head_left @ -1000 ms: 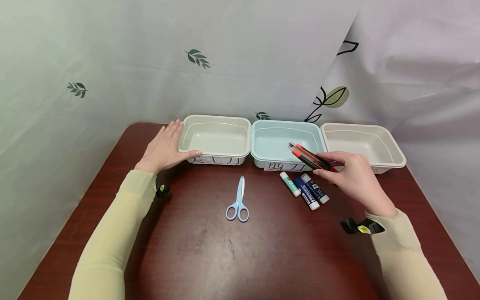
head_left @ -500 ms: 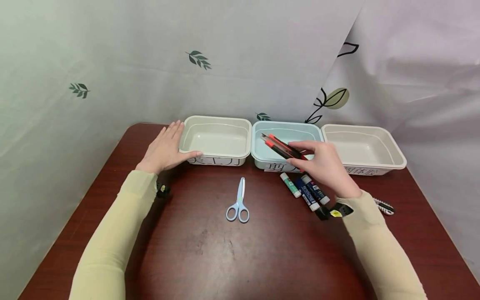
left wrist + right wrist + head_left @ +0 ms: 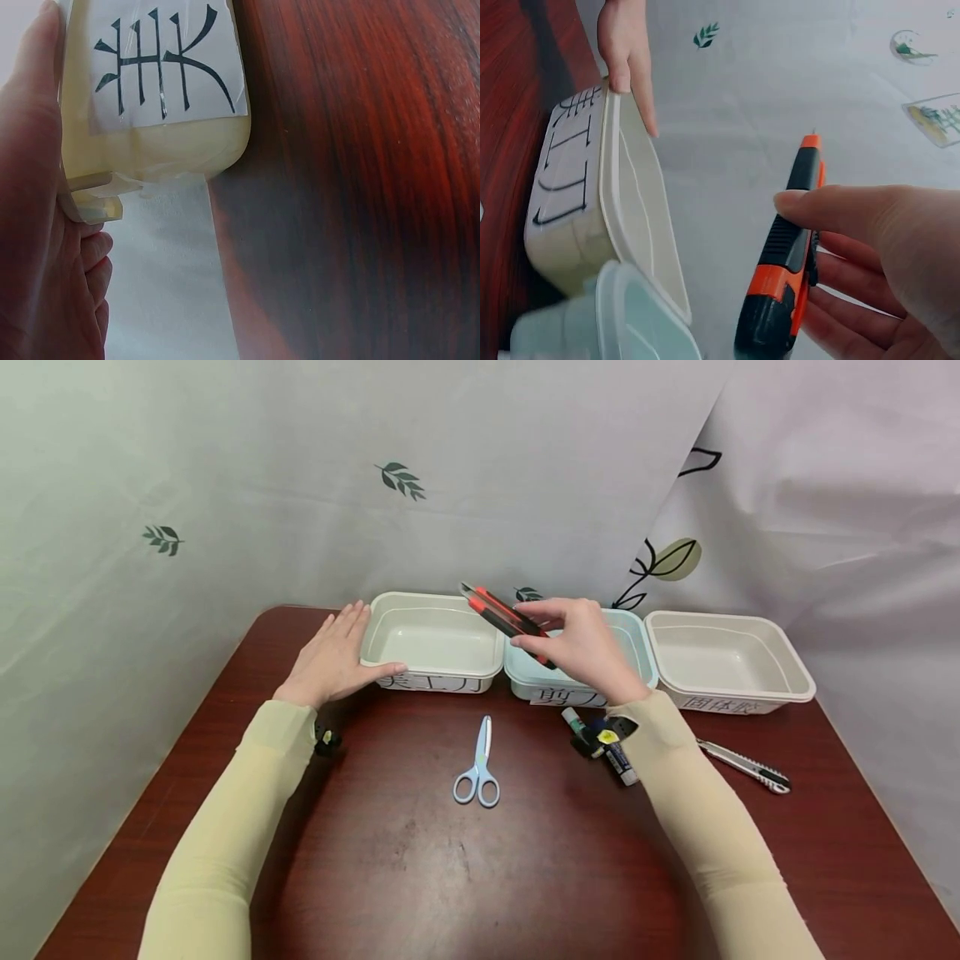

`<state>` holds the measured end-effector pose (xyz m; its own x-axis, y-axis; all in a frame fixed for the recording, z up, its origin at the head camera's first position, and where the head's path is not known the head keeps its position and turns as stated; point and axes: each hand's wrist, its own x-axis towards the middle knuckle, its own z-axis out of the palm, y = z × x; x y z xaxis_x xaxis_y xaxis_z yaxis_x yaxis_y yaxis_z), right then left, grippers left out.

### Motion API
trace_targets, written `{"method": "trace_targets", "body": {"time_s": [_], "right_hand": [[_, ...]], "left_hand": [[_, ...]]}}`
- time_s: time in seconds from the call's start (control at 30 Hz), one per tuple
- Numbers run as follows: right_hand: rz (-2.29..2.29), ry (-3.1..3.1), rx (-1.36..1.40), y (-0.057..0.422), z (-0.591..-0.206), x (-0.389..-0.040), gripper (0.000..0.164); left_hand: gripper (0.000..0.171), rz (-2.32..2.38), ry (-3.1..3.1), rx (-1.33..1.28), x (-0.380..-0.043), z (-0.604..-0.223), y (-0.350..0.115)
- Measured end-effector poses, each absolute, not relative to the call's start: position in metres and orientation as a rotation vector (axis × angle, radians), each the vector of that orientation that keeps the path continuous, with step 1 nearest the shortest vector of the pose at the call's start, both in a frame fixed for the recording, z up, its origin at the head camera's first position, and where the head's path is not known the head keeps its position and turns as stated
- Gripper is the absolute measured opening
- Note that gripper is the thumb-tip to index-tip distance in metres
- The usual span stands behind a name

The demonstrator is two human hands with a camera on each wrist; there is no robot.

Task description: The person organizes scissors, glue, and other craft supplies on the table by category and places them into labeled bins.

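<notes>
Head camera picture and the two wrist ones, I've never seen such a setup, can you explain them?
There's no machine here, just a person working. The wide picture comes from a camera worn on the head; the others from a camera on each wrist. The right hand holds a red and black knife in the air; the left hand touches the rim of the left box. Beside it stand a blue box and, farther right, a pale box. On the table lie scissors, a white knife and glue sticks partly hidden by the right arm.
</notes>
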<state>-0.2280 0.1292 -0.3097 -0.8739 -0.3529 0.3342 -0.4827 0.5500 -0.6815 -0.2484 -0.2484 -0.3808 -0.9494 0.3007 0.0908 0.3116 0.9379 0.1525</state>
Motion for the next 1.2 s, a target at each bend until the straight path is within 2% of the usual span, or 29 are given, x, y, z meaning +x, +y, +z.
{"method": "trace_targets", "body": {"time_s": [0.37, 0.63, 0.83, 1.2], "right_hand": [[1.339, -2.673, 0.738, 0.073, -0.318, -0.270, 0.041], [1.179, -2.840, 0.753, 0.042, -0.333, -0.296, 0.044], [1.113, -2.933, 0.764, 0.029, -0.341, -0.307, 0.046], [0.852, -3.066, 0.730, 0.018, -0.355, -0.321, 0.036]], "left_hand": [[0.120, -0.275, -3.035, -0.472, -0.248, -0.382, -0.248], [0.121, -0.252, -3.040, -0.474, -0.250, -0.383, -0.249], [0.121, -0.250, -3.045, -0.466, -0.250, -0.382, -0.250], [0.121, -0.271, -3.033, -0.473, -0.250, -0.382, -0.249]]}}
